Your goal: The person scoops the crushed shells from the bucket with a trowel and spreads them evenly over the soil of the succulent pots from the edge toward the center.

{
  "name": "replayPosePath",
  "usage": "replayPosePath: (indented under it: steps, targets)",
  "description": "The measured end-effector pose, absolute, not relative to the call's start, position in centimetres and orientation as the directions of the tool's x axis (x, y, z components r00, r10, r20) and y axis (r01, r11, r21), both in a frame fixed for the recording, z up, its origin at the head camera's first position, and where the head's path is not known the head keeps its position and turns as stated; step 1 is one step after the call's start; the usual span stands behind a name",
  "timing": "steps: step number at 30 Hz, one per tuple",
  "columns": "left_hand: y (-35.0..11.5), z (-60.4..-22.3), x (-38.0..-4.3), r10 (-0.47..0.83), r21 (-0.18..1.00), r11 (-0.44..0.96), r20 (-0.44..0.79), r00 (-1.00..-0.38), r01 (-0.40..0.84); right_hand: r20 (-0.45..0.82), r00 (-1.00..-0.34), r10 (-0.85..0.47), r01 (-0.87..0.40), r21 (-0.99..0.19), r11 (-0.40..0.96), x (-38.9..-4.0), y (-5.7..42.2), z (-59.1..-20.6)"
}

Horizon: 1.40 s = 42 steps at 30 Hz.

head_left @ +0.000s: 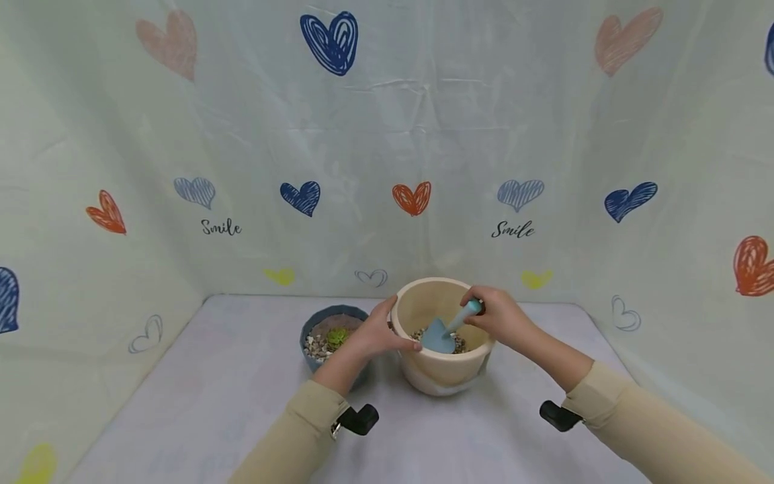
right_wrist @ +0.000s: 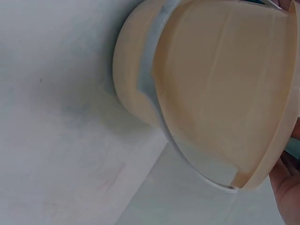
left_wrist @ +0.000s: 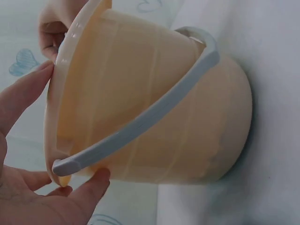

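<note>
A cream bucket [head_left: 447, 370] stands on the table with small pebbles [head_left: 461, 344] in its bottom. My left hand [head_left: 381, 329] grips its rim at the left, thumb on the near edge; the left wrist view shows the fingers around the rim beside the grey handle [left_wrist: 140, 122] hanging down the side. My right hand [head_left: 492, 312] holds a light blue toy shovel [head_left: 440, 337] by its handle, the blade down inside the bucket over the pebbles. In the right wrist view the bucket [right_wrist: 220, 79] hides most of that hand, and the shovel is mostly out of sight.
Left of the bucket, close to my left forearm, stands a blue-grey pot [head_left: 311, 319] with a green succulent [head_left: 336, 337] and pebbles. A white curtain [head_left: 435, 154] printed with hearts hangs behind the white table [head_left: 199, 396] and along both sides.
</note>
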State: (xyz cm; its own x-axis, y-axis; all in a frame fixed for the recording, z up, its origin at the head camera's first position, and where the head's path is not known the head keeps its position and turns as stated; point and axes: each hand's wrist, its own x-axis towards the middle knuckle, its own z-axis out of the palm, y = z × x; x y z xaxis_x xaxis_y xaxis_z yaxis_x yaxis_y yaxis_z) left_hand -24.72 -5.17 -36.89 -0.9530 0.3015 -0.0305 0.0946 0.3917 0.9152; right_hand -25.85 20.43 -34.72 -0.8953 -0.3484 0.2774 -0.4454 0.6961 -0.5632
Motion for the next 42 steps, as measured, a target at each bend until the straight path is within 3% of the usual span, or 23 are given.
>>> replayPosePath:
  steps: [9, 28, 42]
  targets:
    - [-5.2, -36.7, -24.9, 0.266, 0.93, 0.367, -0.092, -0.959, 0.013, 0.253, -0.887, -0.387, -0.46, -0.566, 0.684, -25.7, 20.4, -34.7]
    - [-5.0, -36.4, -25.5, 0.234, 0.893, 0.448, -0.091, -0.968, 0.024, 0.192, -0.85, -0.49, -0.504, -0.565, 0.653, -25.7, 20.8, -34.3]
    - [-5.0, -36.7, -25.5, 0.242, 0.895, 0.446, -0.086, -0.967, 0.032, 0.149, -0.878, -0.455, -0.434, -0.65, 0.624, -26.1, 21.4, -34.6]
